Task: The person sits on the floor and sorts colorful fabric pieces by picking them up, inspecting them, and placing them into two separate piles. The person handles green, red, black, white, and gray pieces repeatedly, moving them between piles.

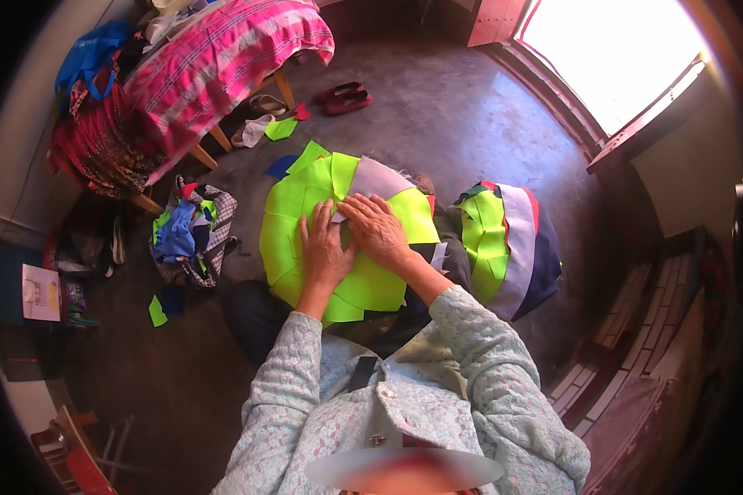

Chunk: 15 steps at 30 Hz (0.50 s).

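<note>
A round padded piece (293, 247) covered in overlapping neon yellow-green cloth patches, with one pale grey patch (381, 179) on its far side, rests over my lap. My left hand (328, 252) lies on its middle, fingers extended over the patches. Beside it my right hand (377, 229) rests with its fingers stretched across toward the left one. A small pale bit of cloth (338, 217) shows between the hands; whether any fingertip grips it is hidden. To the right sits a second patchwork piece (516, 247) in yellow-green, grey, navy and red.
On the left floor, an open checked bag (219, 256) holds cloth scraps, with a loose green scrap (157, 311) nearby. Farther off are dark red shoes (344, 98) and a table under a pink plaid cloth (231, 58). A bright doorway (615, 58) opens at the far right.
</note>
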Available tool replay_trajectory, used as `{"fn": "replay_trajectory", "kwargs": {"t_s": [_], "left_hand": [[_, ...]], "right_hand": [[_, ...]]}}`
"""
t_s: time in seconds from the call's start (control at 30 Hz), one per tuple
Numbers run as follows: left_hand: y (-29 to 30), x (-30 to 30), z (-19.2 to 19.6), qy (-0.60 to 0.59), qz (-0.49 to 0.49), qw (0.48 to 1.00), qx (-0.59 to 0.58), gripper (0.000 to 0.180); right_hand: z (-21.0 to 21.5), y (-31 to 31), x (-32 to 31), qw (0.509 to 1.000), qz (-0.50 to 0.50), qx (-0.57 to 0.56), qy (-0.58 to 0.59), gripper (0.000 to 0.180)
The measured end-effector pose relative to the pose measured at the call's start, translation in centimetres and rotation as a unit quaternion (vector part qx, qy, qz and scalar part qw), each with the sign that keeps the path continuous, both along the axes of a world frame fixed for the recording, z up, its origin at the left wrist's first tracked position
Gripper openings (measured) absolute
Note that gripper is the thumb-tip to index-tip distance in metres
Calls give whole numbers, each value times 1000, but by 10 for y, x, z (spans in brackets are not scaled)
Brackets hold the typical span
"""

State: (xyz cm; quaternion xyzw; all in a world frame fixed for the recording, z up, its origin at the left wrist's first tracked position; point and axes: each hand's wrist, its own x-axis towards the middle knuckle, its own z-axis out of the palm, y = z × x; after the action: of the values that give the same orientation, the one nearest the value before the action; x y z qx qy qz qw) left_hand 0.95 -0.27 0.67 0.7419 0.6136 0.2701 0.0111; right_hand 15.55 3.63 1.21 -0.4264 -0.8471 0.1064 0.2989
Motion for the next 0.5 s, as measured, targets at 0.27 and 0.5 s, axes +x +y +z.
{"fn": "replay_trajectory", "kwargs": {"t_s": [0.27, 0.5], "left_hand": [[0, -4, 6, -78, -42, 996, 33, 54], [0, -4, 1, -50, -39, 998, 11, 35]], "right_hand": [[2, -1, 1, 999, -11, -3, 42, 48], [0, -1, 4, 992, -26, -36, 121, 53]]}}
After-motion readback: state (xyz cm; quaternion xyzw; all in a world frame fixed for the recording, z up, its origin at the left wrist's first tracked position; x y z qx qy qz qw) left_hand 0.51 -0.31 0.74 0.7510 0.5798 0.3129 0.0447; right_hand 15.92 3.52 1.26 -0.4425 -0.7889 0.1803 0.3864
